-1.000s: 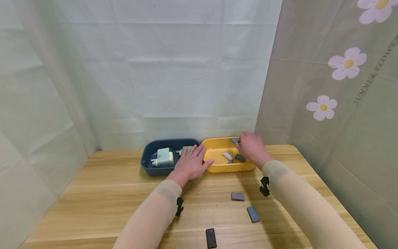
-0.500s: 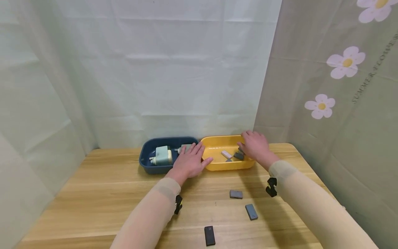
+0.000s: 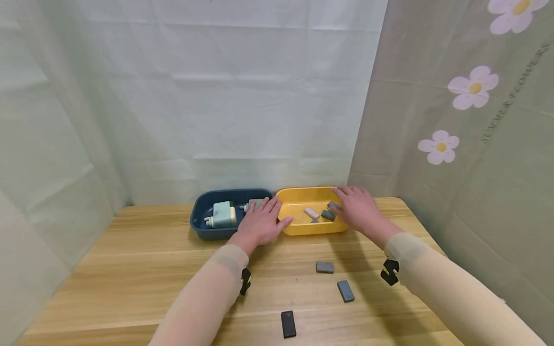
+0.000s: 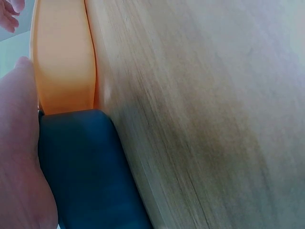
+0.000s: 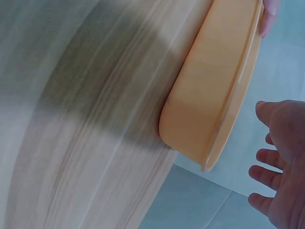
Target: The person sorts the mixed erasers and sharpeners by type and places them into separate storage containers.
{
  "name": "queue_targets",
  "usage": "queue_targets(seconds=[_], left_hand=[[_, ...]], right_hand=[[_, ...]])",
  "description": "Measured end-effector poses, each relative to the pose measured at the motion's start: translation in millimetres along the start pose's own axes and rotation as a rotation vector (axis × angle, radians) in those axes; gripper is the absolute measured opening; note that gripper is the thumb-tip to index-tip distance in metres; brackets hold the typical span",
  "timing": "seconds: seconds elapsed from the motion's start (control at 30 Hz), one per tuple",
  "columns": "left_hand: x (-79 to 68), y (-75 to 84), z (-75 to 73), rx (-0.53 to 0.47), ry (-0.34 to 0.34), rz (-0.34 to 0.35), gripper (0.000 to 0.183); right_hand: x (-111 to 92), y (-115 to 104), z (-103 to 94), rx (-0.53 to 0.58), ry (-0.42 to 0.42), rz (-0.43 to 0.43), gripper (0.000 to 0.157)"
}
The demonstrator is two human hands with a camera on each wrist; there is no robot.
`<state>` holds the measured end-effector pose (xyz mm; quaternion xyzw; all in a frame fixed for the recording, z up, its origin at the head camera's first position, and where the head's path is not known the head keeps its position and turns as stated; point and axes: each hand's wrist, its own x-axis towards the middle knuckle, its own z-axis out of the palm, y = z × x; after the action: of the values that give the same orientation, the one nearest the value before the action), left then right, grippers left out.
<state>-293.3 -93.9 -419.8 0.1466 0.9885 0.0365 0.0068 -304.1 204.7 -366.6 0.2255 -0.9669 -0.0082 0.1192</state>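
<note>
In the head view my left hand (image 3: 261,223) lies with straight, spread fingers across the meeting rims of a dark blue bin (image 3: 212,235) and a yellow bin (image 3: 313,229). Inside the blue bin are a pale teal, bottle-like thing (image 3: 222,215) with a spout and a grey-green one (image 3: 255,204), partly behind the fingers. My right hand (image 3: 358,209) is over the yellow bin's right end, its fingers loosely extended and holding nothing. Close to its thumb lie a blue-grey block (image 3: 333,204) and a dark grey block (image 3: 328,215). A whitish block (image 3: 311,213) sits left of them.
On the wooden table (image 3: 130,274), nearer the person, lie a grey block (image 3: 324,267), a blue-grey block (image 3: 346,291) and a black block (image 3: 288,324). A pale curtain (image 3: 259,96) hangs right behind the bins, and a flowered one (image 3: 476,192) borders the right side.
My right hand has let go of the blue-grey block, which now lies in the yellow bin, and has drawn back to the right. My left hand stays on the rims.
</note>
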Motion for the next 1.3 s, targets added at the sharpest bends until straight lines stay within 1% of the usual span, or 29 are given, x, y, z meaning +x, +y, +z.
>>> queue_targets(seconds=[0.3, 0.43, 0.57, 0.73, 0.9, 1.07, 1.3], left_hand=[[1.5, -1.0, 0.7, -0.014, -0.008, -0.003, 0.09], [0.6, -1.5, 0.7, -0.007, 0.001, -0.005, 0.091], [2.5, -1.2, 1.0, -0.004, -0.006, -0.01, 0.092], [3.2, -1.1, 1.4, -0.005, -0.016, -0.015, 0.092], [2.1, -1.8, -0.4, -0.007, -0.002, -0.004, 0.092], [1.5, -2.5, -1.0, -0.007, 0.003, -0.003, 0.093], [2.7, -2.5, 1.5, -0.022, -0.009, -0.006, 0.093]], right_hand=[[-19, -5, -4.1, -0.002, 0.033, -0.072, 0.065], [-29, -10, -6.5, -0.011, 0.069, -0.119, 0.066], [-37, -12, -6.4, -0.012, 0.112, -0.17, 0.065], [-46, -13, -5.5, -0.006, 0.133, -0.225, 0.065], [-54, -15, -4.1, 0.021, 0.156, -0.273, 0.069], [-65, -15, -1.1, 0.069, 0.141, -0.277, 0.074], [-79, -15, 2.2, 0.08, 0.105, -0.303, 0.076]])
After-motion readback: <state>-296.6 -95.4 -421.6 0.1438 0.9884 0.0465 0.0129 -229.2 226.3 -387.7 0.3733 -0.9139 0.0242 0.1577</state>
